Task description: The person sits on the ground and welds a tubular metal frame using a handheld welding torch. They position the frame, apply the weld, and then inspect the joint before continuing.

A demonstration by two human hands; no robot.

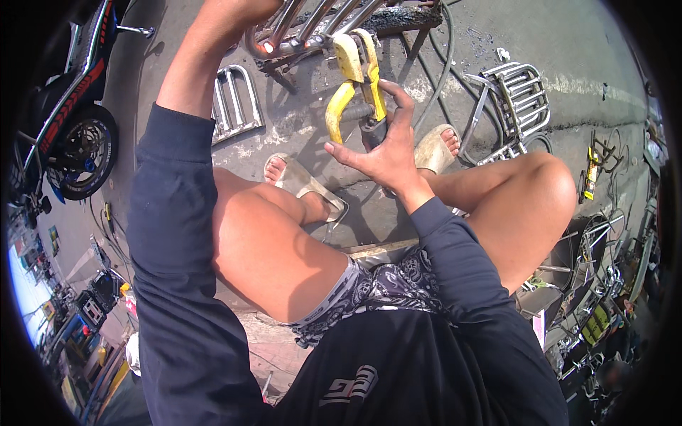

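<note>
Outdoors: cracked pavement [590, 42], steel racks [518, 96], motorcycle [71, 135]

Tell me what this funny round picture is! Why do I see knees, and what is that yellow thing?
A camera sits on a person's head and looks down, so you see their own knees and arms. Its lens bends everything round. The person sits low on grey pavement. Their right hand grips a yellow clamp tool. Their left hand reaches up to the top edge, by some shiny metal tubes; I cannot see what it holds. A metal rack lies on the ground to the right, a motorbike stands left.
</note>
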